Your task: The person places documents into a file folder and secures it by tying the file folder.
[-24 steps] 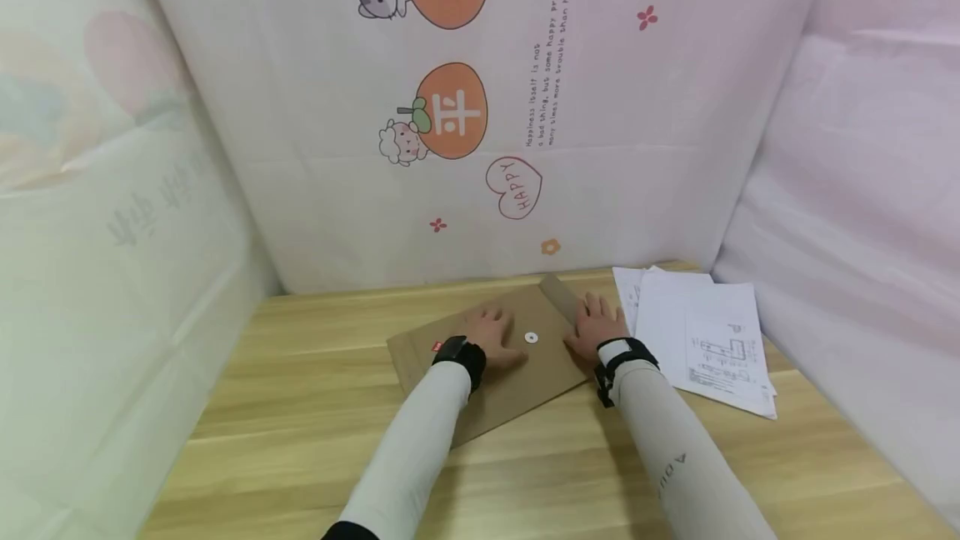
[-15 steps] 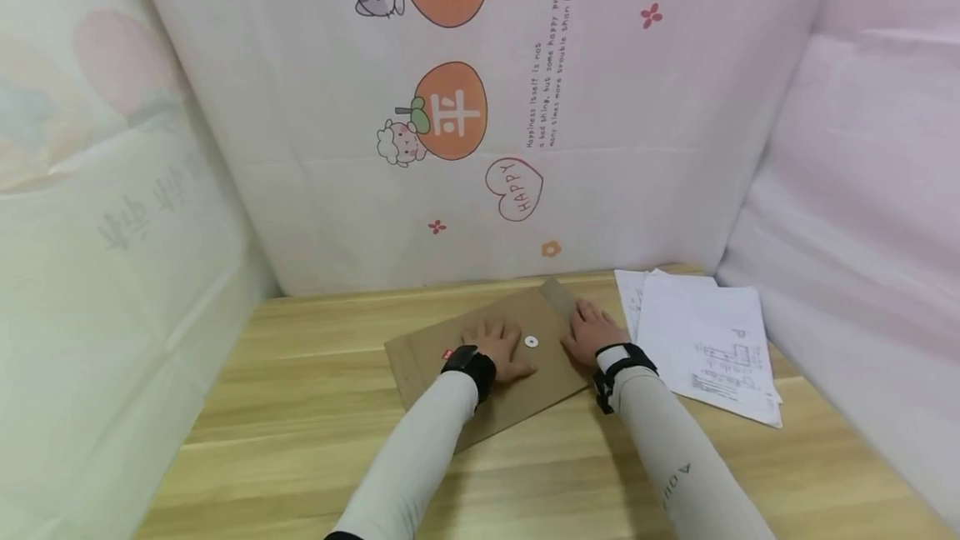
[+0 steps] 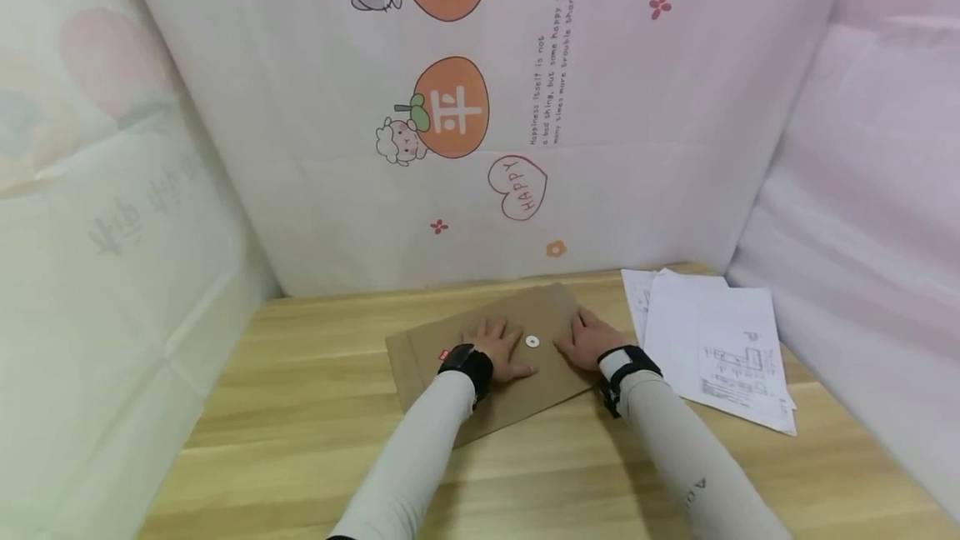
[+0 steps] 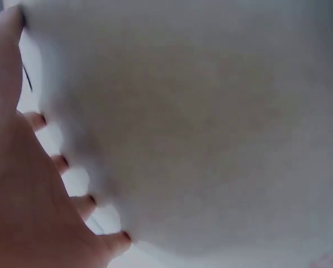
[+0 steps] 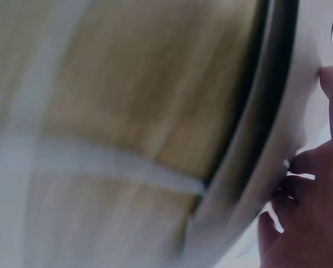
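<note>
A brown kraft document envelope (image 3: 553, 377) lies slanted on the table, with a white round button (image 3: 532, 342) and a small red mark (image 3: 443, 354) on its face. My left hand (image 3: 495, 352) rests on it with fingers spread; in the left wrist view its fingertips (image 4: 88, 201) touch the surface. At the envelope's right end, my right hand (image 3: 591, 340) presses the greyer flap strip (image 3: 562, 299), thumb toward the button. Fingertips (image 5: 298, 162) of that hand sit along the envelope's edge in the right wrist view. The hand hides part of the strip.
Printed white papers (image 3: 697, 332) lie in a loose stack just right of the right hand. The light wood table (image 3: 240, 407) runs back to a patterned cloth wall (image 3: 337, 215). More cloth hangs at both sides.
The left hand has come down flatter and slid slightly toward the near side. The right hand has shifted along the flap strip, its fingers drawn closer together. The envelope stays nearly in place.
</note>
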Tool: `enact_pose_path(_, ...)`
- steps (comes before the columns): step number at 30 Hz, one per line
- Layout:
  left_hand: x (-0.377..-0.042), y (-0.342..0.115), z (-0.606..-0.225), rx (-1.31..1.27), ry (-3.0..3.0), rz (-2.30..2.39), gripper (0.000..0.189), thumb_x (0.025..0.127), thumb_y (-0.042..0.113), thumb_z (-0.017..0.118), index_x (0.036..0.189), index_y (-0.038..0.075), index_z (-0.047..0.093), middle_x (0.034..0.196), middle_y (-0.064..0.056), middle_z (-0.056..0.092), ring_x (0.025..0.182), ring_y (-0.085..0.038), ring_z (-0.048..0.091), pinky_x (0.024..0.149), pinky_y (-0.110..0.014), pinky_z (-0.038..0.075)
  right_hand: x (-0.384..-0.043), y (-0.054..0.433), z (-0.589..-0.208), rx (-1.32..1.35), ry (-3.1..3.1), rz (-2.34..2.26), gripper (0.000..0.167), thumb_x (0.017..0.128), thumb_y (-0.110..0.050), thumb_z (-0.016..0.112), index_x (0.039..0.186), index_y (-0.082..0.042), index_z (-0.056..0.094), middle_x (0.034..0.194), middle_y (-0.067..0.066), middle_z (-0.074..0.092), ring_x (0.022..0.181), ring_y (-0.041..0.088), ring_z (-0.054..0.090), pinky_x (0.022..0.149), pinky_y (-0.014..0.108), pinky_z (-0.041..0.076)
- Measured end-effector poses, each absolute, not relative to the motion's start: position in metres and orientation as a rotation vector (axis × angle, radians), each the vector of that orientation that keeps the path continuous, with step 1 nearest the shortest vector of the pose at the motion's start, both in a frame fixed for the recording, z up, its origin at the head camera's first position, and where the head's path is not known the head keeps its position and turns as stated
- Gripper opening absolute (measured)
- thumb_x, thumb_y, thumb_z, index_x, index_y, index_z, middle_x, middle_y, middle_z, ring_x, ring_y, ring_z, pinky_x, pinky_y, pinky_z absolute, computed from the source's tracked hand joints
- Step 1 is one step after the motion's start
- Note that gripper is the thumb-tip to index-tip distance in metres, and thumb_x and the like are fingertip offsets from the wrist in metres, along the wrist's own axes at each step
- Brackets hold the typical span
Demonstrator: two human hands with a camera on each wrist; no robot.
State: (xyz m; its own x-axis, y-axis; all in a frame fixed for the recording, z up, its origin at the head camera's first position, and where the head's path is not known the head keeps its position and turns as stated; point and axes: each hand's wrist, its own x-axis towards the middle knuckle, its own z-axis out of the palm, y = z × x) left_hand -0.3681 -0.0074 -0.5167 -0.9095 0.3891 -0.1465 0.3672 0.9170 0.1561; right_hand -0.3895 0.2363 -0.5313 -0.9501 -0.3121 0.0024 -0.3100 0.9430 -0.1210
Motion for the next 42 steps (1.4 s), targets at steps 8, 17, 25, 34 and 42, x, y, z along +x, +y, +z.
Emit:
enact_pose_path(8, -0.352, -0.036, -0.502, 0.655, 2.790, 0.285, 0.094, 0.085, 0.081, 0.055, 0.162, 0.033, 0.030, 0.171, -0.004, 0.018, 0.156, -0.040, 0.012, 0.120, -0.065, 0.011, -0.357, 0.237, -0.523, -0.698, 3.045, -0.113, 0.094, 0.101, -0.065, 0.043, 0.150, 0.016, 0.035, 0.155, 0.035, 0.034, 0.142, 0.049, 0.038, 0.114, 0.054, 0.037)
enact_pose_path(17, -0.310, -0.078, -0.470, 0.768, 2.634, 0.355, 0.092, 0.089, 0.064, 0.066, 0.163, 0.026, 0.028, 0.172, -0.007, 0.015, 0.157, -0.040, 0.006, 0.123, -0.061, 0.007, -0.311, 0.231, -0.513, -0.943, 2.997, -0.118, 0.096, 0.098, -0.069, 0.047, 0.150, 0.012, 0.040, 0.156, 0.034, 0.036, 0.139, 0.048, 0.043, 0.110, 0.056, 0.041)
enact_pose_path(25, -0.294, -0.092, -0.480, 0.822, 2.604, 0.361, 0.093, 0.086, 0.068, 0.066, 0.163, 0.032, 0.028, 0.171, -0.001, 0.017, 0.157, -0.034, 0.003, 0.123, -0.060, 0.005, -0.281, 0.233, -0.513, -0.998, 2.948, -0.094, 0.096, 0.098, -0.070, 0.045, 0.154, 0.008, 0.036, 0.161, 0.030, 0.029, 0.144, 0.046, 0.037, 0.111, 0.055, 0.040)
enact_pose_path(34, -0.283, -0.111, -0.513, 0.859, 2.623, 0.331, 0.101, 0.084, 0.079, 0.058, 0.165, 0.029, 0.022, 0.173, -0.004, 0.008, 0.157, -0.038, -0.001, 0.120, -0.066, 0.002, -0.270, 0.221, -0.500, -1.048, 2.861, -0.086, 0.096, 0.097, -0.071, 0.047, 0.152, 0.007, 0.040, 0.160, 0.029, 0.034, 0.146, 0.044, 0.037, 0.115, 0.059, 0.033)
enact_pose_path(42, -0.273, -0.099, -0.498, 0.845, 2.607, 0.343, 0.098, 0.086, 0.077, 0.059, 0.164, 0.028, 0.025, 0.172, -0.006, 0.011, 0.156, -0.042, 0.002, 0.119, -0.068, 0.003, -0.276, 0.208, -0.476, -1.083, 2.809, -0.211, 0.073, 0.088, -0.043, 0.079, 0.137, 0.006, 0.056, 0.134, 0.020, 0.056, 0.120, 0.035, 0.056, 0.103, 0.056, 0.045)
